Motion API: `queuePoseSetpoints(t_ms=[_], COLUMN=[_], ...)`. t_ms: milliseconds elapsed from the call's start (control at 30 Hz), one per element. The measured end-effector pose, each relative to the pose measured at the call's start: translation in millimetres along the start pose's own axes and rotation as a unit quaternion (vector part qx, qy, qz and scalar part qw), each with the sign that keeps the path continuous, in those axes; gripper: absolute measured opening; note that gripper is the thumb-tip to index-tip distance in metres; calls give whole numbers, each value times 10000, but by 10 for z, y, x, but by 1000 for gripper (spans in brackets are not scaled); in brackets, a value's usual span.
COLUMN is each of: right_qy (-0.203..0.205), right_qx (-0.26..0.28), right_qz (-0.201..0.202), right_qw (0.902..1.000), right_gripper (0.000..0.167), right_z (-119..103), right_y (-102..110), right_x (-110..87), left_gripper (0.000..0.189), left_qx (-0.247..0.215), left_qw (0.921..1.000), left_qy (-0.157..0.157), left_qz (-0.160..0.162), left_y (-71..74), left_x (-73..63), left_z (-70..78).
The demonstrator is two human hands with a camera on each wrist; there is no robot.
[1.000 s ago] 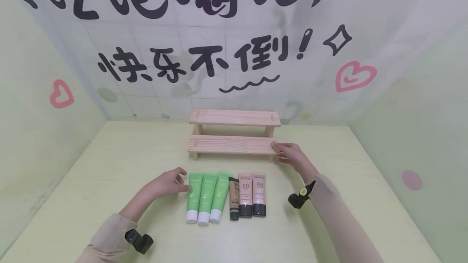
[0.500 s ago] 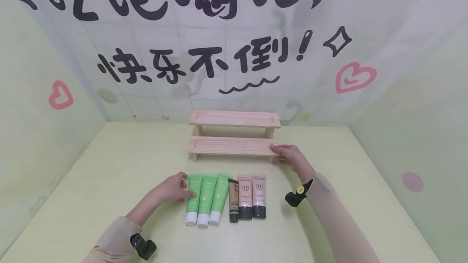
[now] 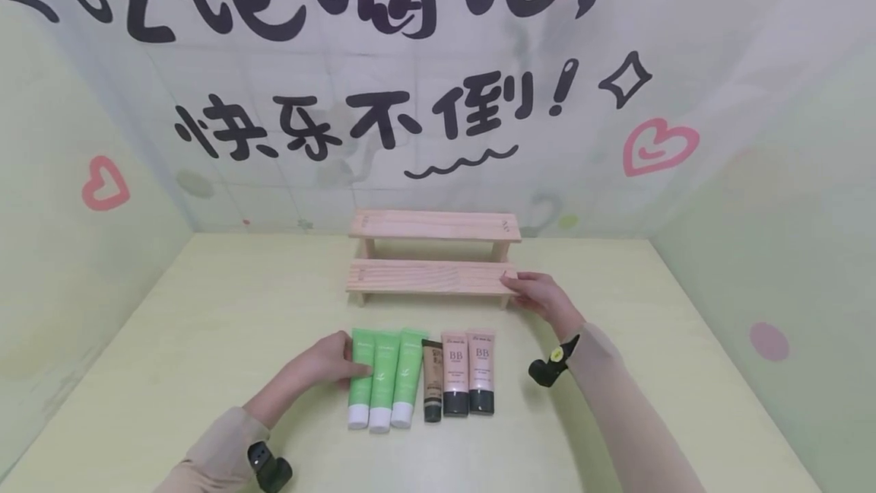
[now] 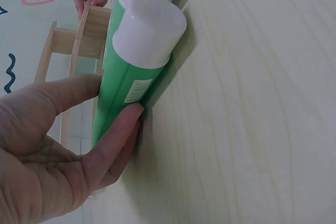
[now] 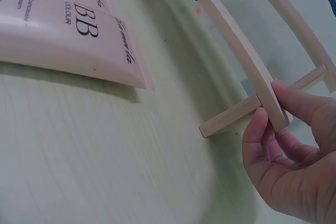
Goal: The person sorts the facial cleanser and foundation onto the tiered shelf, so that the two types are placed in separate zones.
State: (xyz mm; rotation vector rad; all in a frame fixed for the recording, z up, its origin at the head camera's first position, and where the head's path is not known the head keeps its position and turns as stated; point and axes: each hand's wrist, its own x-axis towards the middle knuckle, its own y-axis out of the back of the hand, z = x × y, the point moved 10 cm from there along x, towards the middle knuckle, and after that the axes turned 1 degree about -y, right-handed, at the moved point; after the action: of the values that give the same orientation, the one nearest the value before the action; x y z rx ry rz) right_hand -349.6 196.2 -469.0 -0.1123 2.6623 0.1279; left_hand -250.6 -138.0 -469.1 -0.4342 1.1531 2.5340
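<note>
My left hand pinches the leftmost green tube, thumb on its upper face and fingers against its outer side. In the left wrist view this tube's white cap points away from the palm. Two more green tubes, the middle one and the right one, lie close beside it. At the right end of the lower step of a two-step wooden rack, my right hand grips the board. The right wrist view has the thumb on top and the fingers curled under the board's end.
Right of the green tubes lie a slim brown tube with a dark cap and two pink BB tubes, the left one and the right one, black caps toward me. The rack stands near the printed back wall on a pale table.
My left hand has closed in on the leftmost green tube, its fingers now tucked against the tube's side. My right hand keeps its grip on the rack. The head view has shifted slightly.
</note>
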Motion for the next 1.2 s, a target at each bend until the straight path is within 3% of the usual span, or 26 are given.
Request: queuePoseSetpoints(t_ms=[233, 600, 1200], right_qy=[-25, -77, -24], right_qx=[-8, -97, 191], right_qz=[-3, 85, 47], right_qw=[10000, 9999, 9998], right_gripper=[61, 57, 45], right_z=[11, 25, 13], right_y=[-6, 18, -6], right_x=[25, 27, 40], left_gripper=[32, 28, 27], left_qx=[51, -78, -226], left_qw=[9997, 9997, 9995], left_qy=[118, 226, 95], left_qz=[-186, -104, -209], left_y=[-50, -43, 38], left_x=[7, -10, -47], left_z=[-40, -28, -24])
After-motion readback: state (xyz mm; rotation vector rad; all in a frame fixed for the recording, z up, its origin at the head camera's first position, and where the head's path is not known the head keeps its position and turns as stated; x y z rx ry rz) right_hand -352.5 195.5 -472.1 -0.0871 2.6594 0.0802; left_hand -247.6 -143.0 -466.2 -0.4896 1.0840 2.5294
